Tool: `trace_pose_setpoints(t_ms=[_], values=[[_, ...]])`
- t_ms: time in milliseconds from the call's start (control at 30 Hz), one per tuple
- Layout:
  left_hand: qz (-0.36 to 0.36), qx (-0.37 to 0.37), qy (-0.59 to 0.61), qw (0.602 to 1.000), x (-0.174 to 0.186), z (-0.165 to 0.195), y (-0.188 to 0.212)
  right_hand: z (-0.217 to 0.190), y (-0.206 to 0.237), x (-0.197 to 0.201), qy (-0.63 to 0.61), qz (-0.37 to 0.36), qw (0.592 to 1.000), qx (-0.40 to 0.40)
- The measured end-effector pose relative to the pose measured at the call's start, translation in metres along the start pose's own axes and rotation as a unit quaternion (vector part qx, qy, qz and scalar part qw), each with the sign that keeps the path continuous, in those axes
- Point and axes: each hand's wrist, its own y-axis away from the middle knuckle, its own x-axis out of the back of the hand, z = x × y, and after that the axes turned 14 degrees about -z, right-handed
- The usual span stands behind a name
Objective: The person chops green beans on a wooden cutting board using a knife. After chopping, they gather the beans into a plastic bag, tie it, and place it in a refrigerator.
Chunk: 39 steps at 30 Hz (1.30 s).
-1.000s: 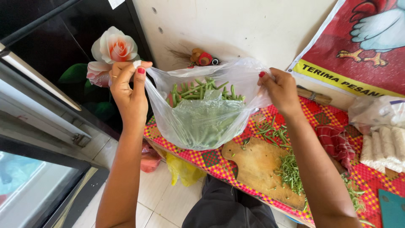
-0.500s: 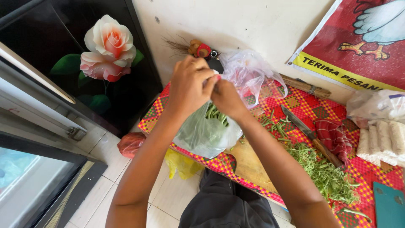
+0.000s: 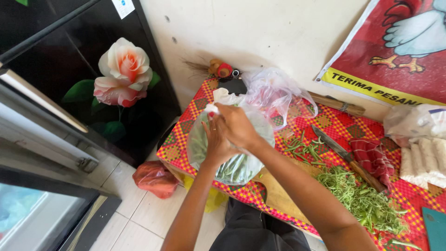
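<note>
A clear plastic bag [image 3: 237, 167] filled with green beans hangs just above the table's left end. Its gathered neck is pinched between both hands: my left hand [image 3: 216, 142] grips from below and my right hand [image 3: 234, 125] closes over the top. A twisted white tuft of the bag sticks out above the fingers. The lower part of the bag bulges with beans below my hands.
The table wears a red checked cloth [image 3: 186, 125]. On it lie a wooden cutting board [image 3: 278, 195], a knife [image 3: 346, 155], green trimmings [image 3: 362, 200], loose beans [image 3: 304, 148], an empty clear bag [image 3: 278, 93] and white packets [image 3: 425, 160]. A red bag [image 3: 155, 179] sits on the floor.
A second ago both hands held the bag wide open. They came together, gathered its mouth, and lowered the bag toward the table's left end.
</note>
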Motion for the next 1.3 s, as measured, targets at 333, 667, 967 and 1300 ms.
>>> trace_pose_setpoints(t_ms=[333,667,967,1300], values=[[0.033,-0.068,0.546,0.834,-0.036,0.007,-0.006,-0.011,-0.001,-0.032,-0.033,-0.118,0.990,-0.074],[0.012,-0.044,0.692,0.721,-0.032,0.005,-0.001,-0.025,-0.005,-0.023,0.017,-0.168,0.980,-0.106],[0.024,0.015,0.416,0.909,-0.061,-0.012,0.001,0.025,-0.019,0.000,0.220,-0.342,0.905,-0.128],[-0.013,-0.035,0.340,0.940,-0.016,-0.001,-0.005,0.071,0.010,0.011,-0.006,-0.114,0.980,-0.160]])
